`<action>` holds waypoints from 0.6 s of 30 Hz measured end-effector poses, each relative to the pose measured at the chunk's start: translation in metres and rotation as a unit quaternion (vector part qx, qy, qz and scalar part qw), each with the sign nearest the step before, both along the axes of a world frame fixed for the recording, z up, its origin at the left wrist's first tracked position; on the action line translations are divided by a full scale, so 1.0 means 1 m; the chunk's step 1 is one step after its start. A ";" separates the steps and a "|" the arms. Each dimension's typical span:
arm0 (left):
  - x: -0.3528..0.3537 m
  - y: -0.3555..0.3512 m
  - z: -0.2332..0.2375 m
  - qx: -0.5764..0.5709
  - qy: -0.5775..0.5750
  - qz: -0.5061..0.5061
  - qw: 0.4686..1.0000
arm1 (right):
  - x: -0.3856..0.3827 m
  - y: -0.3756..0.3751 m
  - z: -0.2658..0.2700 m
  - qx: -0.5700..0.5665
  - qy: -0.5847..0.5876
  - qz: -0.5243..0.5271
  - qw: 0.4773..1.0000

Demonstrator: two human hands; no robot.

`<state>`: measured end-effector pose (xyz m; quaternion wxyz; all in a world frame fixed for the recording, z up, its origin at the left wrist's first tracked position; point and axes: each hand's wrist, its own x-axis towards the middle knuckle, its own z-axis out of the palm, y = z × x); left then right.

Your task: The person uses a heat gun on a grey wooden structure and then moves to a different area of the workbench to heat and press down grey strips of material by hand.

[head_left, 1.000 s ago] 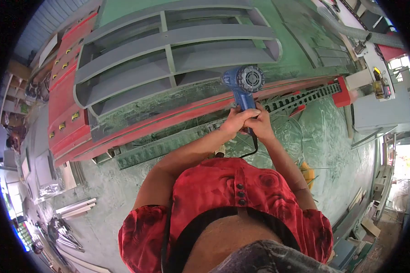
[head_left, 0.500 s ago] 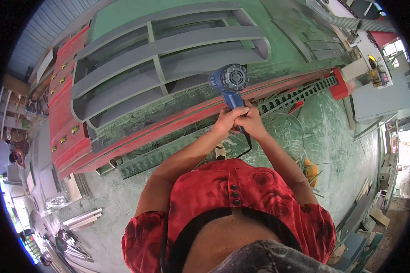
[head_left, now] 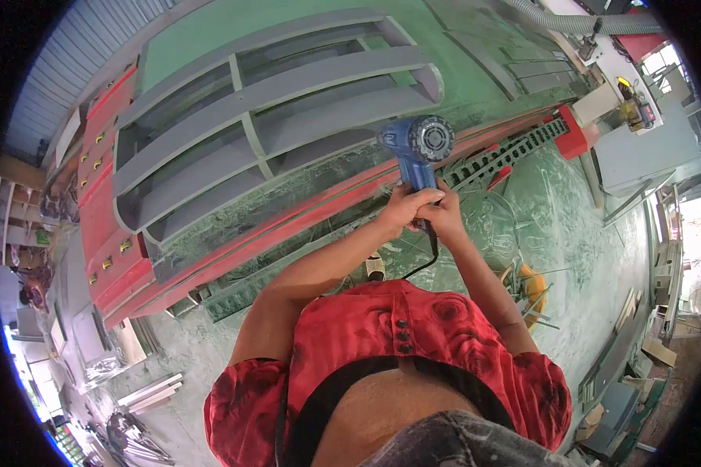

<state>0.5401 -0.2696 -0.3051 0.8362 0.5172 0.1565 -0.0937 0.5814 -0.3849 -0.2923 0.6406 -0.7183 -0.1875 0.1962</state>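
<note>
Both hands are wrapped round the handle of a blue heat gun (head_left: 417,152) held out in front of my chest. My left hand (head_left: 402,210) grips the handle from the left, and my right hand (head_left: 444,212) closes on it from the right, fingers overlapping. A black cord (head_left: 430,261) runs down from the handle. The gun's round vented rear end faces up toward me; its nozzle is hard to make out. Beyond it, a grey shelf-like frame (head_left: 249,101) with curved ends lies on the green-topped machine bed (head_left: 288,167), not touched by my hands.
A red edge (head_left: 288,212) runs along the bed, with a black cable chain (head_left: 514,149) beside it. On the dusty green floor stands a yellow object (head_left: 533,288). White strips (head_left: 152,391) lie at the left, and a grey hose (head_left: 592,29) hangs at the upper right.
My hands and the heat gun have shifted slightly right and a little lower in view. The grey frame appears further left as the view turns. Both hands keep their grip.
</note>
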 end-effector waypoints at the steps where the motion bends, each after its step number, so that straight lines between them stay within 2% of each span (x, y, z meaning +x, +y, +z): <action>1: 0.005 -0.005 0.001 0.001 0.004 0.023 1.000 | -0.001 -0.002 0.012 0.005 0.028 -0.003 1.000; 10: 0.046 -0.018 -0.011 0.008 0.000 -0.038 0.999 | 0.035 -0.020 0.003 0.035 0.041 -0.029 0.998; 14: 0.053 -0.028 -0.015 0.024 -0.006 -0.030 0.999 | 0.045 -0.030 0.003 0.016 0.058 -0.011 0.998; 16: 0.054 -0.032 -0.012 0.005 -0.021 0.022 1.000 | 0.049 -0.031 0.000 0.017 0.040 -0.010 0.999; 18: 0.054 -0.034 -0.011 0.012 -0.008 0.026 1.000 | 0.052 -0.033 -0.002 0.017 0.053 0.000 0.998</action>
